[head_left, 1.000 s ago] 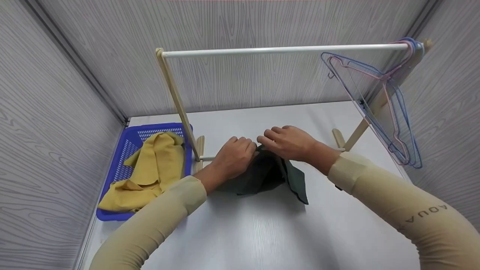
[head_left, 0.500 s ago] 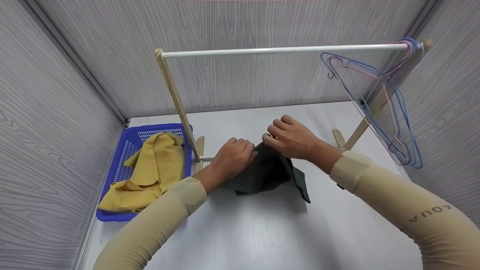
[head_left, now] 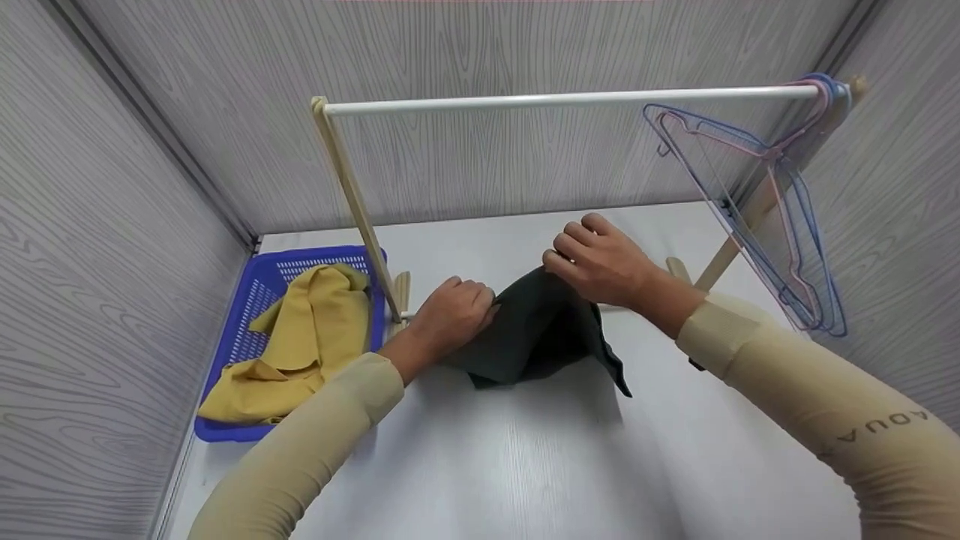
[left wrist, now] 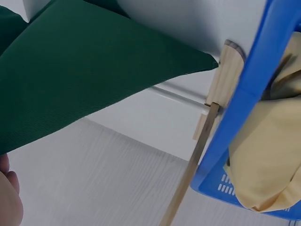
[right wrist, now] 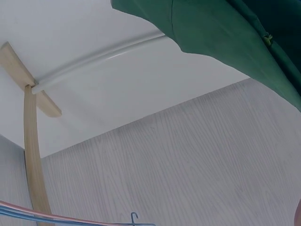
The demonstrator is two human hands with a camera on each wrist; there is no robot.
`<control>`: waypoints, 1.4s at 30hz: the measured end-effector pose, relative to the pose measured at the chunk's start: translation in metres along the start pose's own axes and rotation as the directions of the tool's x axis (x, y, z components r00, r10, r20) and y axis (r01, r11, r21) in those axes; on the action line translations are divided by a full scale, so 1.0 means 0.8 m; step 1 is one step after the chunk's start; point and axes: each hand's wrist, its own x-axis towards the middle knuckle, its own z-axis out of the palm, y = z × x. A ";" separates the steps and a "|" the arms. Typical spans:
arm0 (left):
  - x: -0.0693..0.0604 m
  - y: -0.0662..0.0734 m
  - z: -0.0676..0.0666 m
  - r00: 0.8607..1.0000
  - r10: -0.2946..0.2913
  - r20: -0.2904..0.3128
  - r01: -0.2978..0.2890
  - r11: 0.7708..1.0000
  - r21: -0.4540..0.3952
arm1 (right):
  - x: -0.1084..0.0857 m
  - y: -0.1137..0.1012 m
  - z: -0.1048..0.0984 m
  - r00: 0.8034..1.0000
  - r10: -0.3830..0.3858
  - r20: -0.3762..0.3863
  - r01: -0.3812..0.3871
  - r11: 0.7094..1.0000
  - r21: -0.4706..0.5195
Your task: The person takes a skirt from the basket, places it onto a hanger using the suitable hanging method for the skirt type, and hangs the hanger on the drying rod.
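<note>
A dark green cloth (head_left: pixel 525 322) hangs between my two hands, its lower edges draping over the white table with a dark fold opening toward me. My left hand (head_left: pixel 455 315) pinches its upper edge on the left. Higher and farther right, my right hand (head_left: pixel 596 259) grips the other end of that edge. In the left wrist view the cloth (left wrist: pixel 94 66) spreads out flat with a pointed corner. A seam and a tiny yellowish bit show on the cloth (right wrist: pixel 211 33) in the right wrist view. Only a sliver of each hand appears in its wrist view.
At left stands a blue basket (head_left: pixel 225 360) holding a yellow cloth (head_left: pixel 315 322). A rack with a white rail (head_left: pixel 570 99) and wooden posts (head_left: pixel 349 187) spans behind my hands. Blue and pink hangers (head_left: pixel 780 161) hang at the rail's right end. Walls enclose the table (head_left: pixel 510 465).
My right hand has moved up and to the right, drawing the cloth's upper edge out between the hands. My left hand has shifted slightly left. The basket, yellow cloth and hangers stay put.
</note>
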 end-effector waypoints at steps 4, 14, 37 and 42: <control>-0.007 -0.006 0.001 1.000 0.013 0.014 -0.013 1.000 0.003 | -0.004 0.003 -0.003 1.000 0.008 0.005 -0.008 1.000 -0.007; -0.010 -0.010 0.002 1.000 0.019 0.014 -0.018 1.000 -0.016 | -0.011 0.007 -0.006 1.000 0.015 0.004 -0.015 1.000 -0.022; -0.023 -0.019 -0.004 1.000 -0.017 -0.008 0.017 1.000 -0.023 | -0.019 0.031 -0.022 0.995 0.089 -0.037 -0.090 0.996 -0.021; -0.030 -0.024 -0.007 0.999 -0.032 0.009 0.032 0.999 -0.001 | -0.026 0.037 -0.029 0.992 0.124 -0.030 -0.125 0.992 -0.026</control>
